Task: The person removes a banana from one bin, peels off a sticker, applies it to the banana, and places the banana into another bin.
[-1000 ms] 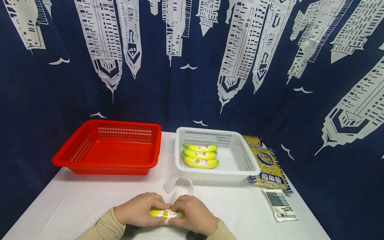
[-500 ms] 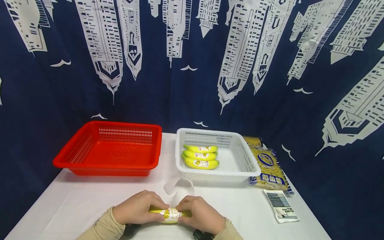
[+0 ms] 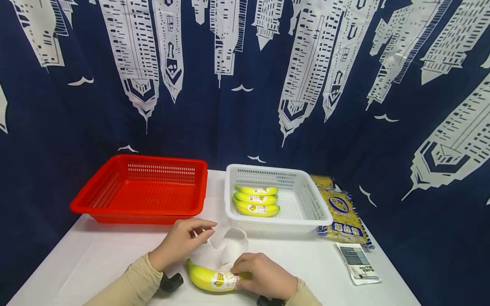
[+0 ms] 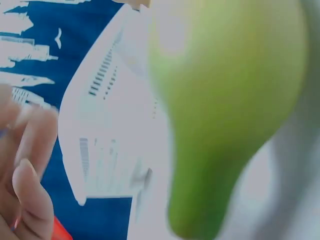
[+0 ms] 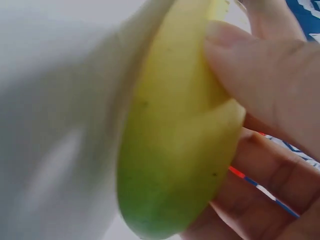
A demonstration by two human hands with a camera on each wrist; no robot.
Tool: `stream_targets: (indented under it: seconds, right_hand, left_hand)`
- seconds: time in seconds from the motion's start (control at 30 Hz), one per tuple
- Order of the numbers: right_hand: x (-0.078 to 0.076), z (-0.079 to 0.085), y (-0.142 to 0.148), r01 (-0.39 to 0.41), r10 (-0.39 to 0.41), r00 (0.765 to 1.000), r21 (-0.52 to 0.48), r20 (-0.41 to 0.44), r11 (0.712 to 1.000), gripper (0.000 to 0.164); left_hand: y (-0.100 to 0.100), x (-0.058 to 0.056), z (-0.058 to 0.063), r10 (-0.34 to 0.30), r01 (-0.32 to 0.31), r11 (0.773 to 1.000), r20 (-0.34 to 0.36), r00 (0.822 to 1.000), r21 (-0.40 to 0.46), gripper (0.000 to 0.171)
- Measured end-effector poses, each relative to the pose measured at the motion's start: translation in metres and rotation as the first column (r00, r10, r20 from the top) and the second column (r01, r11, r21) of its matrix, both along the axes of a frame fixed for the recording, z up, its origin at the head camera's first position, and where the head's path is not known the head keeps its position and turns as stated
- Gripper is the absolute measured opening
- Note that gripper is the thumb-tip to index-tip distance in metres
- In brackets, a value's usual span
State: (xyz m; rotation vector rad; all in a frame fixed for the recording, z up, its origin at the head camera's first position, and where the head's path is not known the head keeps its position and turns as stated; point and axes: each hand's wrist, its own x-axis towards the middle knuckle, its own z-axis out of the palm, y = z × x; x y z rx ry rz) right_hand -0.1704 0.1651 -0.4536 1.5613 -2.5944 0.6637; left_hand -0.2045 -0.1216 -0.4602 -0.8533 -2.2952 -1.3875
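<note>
A yellow-green banana [image 3: 203, 277] with a white printed sticker [image 3: 225, 280] lies crosswise at the front of the white table. My right hand [image 3: 266, 274] grips its right end; in the right wrist view the thumb presses along the banana [image 5: 170, 150] and the fingers [image 5: 270, 165] curl behind. My left hand [image 3: 185, 240] is raised off the banana, behind and left of its stem, fingers loosely bent and holding nothing. That hand [image 4: 30, 185] shows at the left edge of the left wrist view, apart from the banana. Just behind the banana stands a curled white strip [image 3: 234, 250].
A red basket [image 3: 138, 219] stands at the back left. Beside it, a white basket [image 3: 302, 221] holds three stickered bananas [image 3: 255, 199]. Yellow packets of noodles [image 3: 340, 216] and a small printed packet [image 3: 359, 263] lie along the right edge. Dark patterned cloth [image 3: 229, 119] hangs behind.
Both hands were on the banana's sticker earlier. My left hand has let go and moved up and away, baring the stem end. My right hand has shifted right, still gripping the banana.
</note>
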Motion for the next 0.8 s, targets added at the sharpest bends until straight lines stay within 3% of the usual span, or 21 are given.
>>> stream_targets:
  seconds: [0.13, 0.3, 0.37, 0.43, 0.6, 0.7, 0.8]
  right_hand:
    - [0.003, 0.012, 0.025, -0.015, 0.020, 0.995, -0.046, 0.095, 0.999, 0.023]
    - [0.000, 0.033, 0.071, 0.019, 0.009, 0.983, -0.155, 0.182, 0.988, 0.025]
    - [-0.005, 0.045, 0.084, 0.052, -0.018, 0.987, -0.211, 0.162, 0.976, 0.026]
    - [-0.013, 0.059, 0.092, 0.118, -0.090, 0.988, -0.238, 0.124, 0.964, 0.026]
    - [-0.054, 0.098, 0.100, 0.298, -0.287, 0.954, -0.181, 0.082, 0.937, 0.026]
    - [-0.089, 0.113, 0.096, 0.334, -0.326, 0.940, -0.074, 0.101, 0.940, 0.025]
    - [-0.120, 0.120, 0.087, 0.351, -0.361, 0.921, 0.090, 0.144, 0.932, 0.022]
  left_hand:
    - [0.018, -0.014, 0.007, 0.015, -0.025, 0.998, 0.150, 0.989, 0.064, 0.032]
    - [0.044, -0.028, 0.005, 0.016, -0.087, 0.980, 0.366, 0.931, 0.178, 0.036]
    - [0.053, -0.032, 0.002, 0.049, -0.147, 0.965, 0.398, 0.916, 0.218, 0.033]
    - [0.059, -0.036, -0.003, 0.084, -0.199, 0.945, 0.392, 0.916, 0.262, 0.029]
    - [0.073, -0.045, -0.015, 0.134, -0.279, 0.876, 0.357, 0.924, 0.394, 0.019]
    - [0.078, -0.047, -0.019, 0.143, -0.307, 0.841, 0.364, 0.920, 0.445, 0.018]
    - [0.082, -0.046, -0.021, 0.143, -0.318, 0.828, 0.374, 0.916, 0.462, 0.019]
